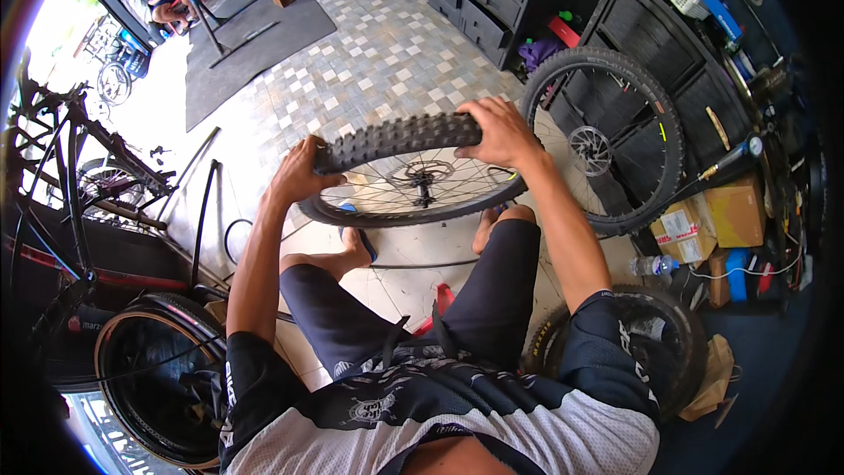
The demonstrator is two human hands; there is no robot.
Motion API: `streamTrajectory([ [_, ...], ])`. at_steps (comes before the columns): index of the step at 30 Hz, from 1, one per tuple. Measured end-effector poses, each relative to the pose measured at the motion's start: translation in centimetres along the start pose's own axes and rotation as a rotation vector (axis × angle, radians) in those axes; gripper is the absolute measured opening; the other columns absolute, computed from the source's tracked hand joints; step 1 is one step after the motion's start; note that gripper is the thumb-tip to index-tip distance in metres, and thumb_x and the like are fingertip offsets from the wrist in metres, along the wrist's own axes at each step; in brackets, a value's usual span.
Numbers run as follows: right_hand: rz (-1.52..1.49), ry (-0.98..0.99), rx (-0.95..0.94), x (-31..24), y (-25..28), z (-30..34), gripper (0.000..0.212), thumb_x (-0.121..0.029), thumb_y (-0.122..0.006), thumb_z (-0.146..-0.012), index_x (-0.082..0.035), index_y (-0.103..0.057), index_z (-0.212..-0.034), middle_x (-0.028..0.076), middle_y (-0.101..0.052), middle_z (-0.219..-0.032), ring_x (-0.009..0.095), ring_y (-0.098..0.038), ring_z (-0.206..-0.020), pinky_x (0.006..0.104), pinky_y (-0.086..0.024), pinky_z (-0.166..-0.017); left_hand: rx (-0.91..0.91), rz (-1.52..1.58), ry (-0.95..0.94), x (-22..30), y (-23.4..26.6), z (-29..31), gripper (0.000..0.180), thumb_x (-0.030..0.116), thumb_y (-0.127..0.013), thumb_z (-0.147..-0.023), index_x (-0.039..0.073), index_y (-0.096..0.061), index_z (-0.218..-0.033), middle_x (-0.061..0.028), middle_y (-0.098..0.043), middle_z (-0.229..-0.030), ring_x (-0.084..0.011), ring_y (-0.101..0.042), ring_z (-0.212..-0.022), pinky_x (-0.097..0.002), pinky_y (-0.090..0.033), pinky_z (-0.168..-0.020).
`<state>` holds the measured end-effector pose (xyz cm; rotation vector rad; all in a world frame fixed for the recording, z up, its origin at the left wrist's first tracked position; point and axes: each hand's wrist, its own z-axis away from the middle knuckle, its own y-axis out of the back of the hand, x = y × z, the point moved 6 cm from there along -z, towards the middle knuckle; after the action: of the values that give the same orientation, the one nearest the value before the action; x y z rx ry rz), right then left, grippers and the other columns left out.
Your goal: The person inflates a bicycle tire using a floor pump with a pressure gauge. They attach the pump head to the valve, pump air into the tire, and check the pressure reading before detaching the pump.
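In front of my knees a bicycle wheel with a black knobby tire is tilted, its spokes and hub showing. My left hand grips the tire at its left side, thumb on the inner side. On the upper right of the same tire, my right hand is closed with fingers over the tread and thumb underneath. The underside of the tire beneath both palms is hidden. Beyond my right forearm, a second wheel with a disc rotor leans against dark cabinets.
Bike frames stand at the left, above a tan-edged wheel. A loose tire lies by my right elbow. Cardboard boxes and a plastic bottle sit at the right. Far back, people are near a dark mat.
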<state>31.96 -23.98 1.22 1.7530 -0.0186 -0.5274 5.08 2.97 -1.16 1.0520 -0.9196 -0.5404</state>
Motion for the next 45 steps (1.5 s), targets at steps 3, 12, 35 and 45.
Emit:
streamTrajectory([
  [3, 0.049, 0.061, -0.020, -2.1, -2.4, -3.0, 0.078, -0.042, -0.091, -0.072, -0.012, -0.057, -0.135, 0.015, -0.065, -0.127, 0.035, -0.056, -0.128, 0.0489, -0.044, -0.110, 0.127, -0.015, -0.117, 3.1, 0.5, 0.0, 0.113, 0.055, -0.095, -0.067, 0.008, -0.043, -0.156, -0.0230, -0.054, -0.151, -0.0413, -0.055, -0.139, -0.0501, -0.046, -0.114],
  [12, 0.146, 0.079, -0.420, -5.3, -3.9, -8.6, 0.084, -0.046, -0.091, -0.063, -0.006, -0.059, -0.129, 0.017, -0.069, -0.122, 0.039, -0.065, -0.119, 0.0497, -0.053, -0.098, -0.024, -0.159, -0.282, 8.5, -0.3, -5.7, 0.079, 0.051, -0.093, -0.067, 0.004, -0.059, -0.122, -0.0189, -0.073, -0.115, -0.0402, -0.071, -0.111, -0.0487, -0.056, -0.093],
  [35, 0.176, 0.043, 0.428, -2.9, -6.6, -9.8, 0.053, -0.012, -0.083, -0.072, -0.011, -0.065, -0.121, 0.007, -0.068, -0.110, 0.029, -0.062, -0.107, 0.0434, -0.046, -0.094, 0.687, -0.192, -0.266, 10.0, -4.0, -11.0, 0.050, 0.014, -0.081, -0.072, 0.009, -0.068, -0.120, -0.0118, -0.066, -0.102, -0.0330, -0.063, -0.100, -0.0452, -0.049, -0.092],
  [45, 0.071, 0.116, -0.158, -7.0, -4.1, -5.0, 0.063, -0.037, -0.091, -0.071, -0.006, -0.061, -0.117, 0.016, -0.073, -0.113, 0.037, -0.070, -0.113, 0.0478, -0.054, -0.098, 0.172, -0.177, -0.256, 10.8, -2.7, -2.7, 0.065, 0.038, -0.094, -0.071, 0.006, -0.061, -0.116, -0.0175, -0.072, -0.110, -0.0392, -0.070, -0.108, -0.0504, -0.054, -0.094],
])
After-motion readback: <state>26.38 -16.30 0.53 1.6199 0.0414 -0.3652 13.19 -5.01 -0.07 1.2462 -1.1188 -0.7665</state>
